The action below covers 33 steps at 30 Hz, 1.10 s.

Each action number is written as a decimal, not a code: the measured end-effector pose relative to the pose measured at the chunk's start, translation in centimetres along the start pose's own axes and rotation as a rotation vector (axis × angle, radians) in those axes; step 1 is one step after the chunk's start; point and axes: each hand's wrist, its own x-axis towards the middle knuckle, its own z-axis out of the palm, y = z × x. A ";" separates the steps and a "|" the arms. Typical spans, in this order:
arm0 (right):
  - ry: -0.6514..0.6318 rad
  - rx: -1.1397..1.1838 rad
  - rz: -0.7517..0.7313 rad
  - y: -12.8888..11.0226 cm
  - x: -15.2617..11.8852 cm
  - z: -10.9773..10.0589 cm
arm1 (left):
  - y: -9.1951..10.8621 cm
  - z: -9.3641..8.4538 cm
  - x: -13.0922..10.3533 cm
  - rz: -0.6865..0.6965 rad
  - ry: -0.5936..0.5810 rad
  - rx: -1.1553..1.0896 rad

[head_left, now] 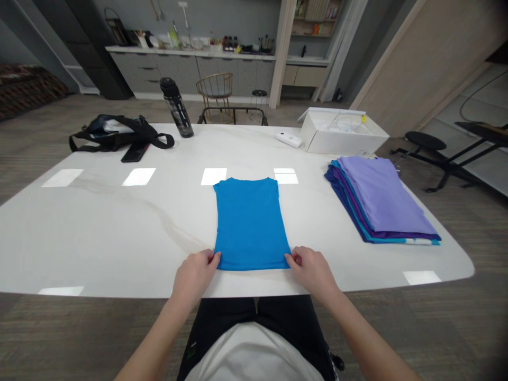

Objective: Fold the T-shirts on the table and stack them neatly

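A blue T-shirt [251, 225], its sides folded in so that it makes a narrow panel, lies flat on the white table in front of me. My left hand [198, 270] pinches its near left corner between thumb and fingers. At the near right corner, my right hand [311, 267] has the same kind of pinch on the cloth. The hem runs nearly straight between both hands, close to the table's front edge. A small flap of cloth juts out at the far left corner of the shirt.
Right of the shirt lies a stack of folded clothes [387, 198], lilac on top. Behind it stand a white box [343, 132] and a small white device [289, 139]. Toward the back left are a black bottle [177, 108], a black bag [119, 132] and a phone [135, 152].
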 end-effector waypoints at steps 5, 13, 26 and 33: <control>0.014 0.097 0.037 -0.2 1.6 -1.3 | -0.1 -1.5 1.5 0.110 0.154 -0.036; 0.150 0.194 0.061 -0.2 16.4 -2.8 | 4.1 -4.4 16.2 0.295 0.392 -0.022; 0.015 0.403 0.222 -0.4 27.8 -2.1 | 6.3 -6.3 26.3 -0.003 0.018 -0.162; 0.208 0.796 0.007 0.0 24.1 -3.9 | 7.2 -7.5 22.3 0.264 0.208 -0.360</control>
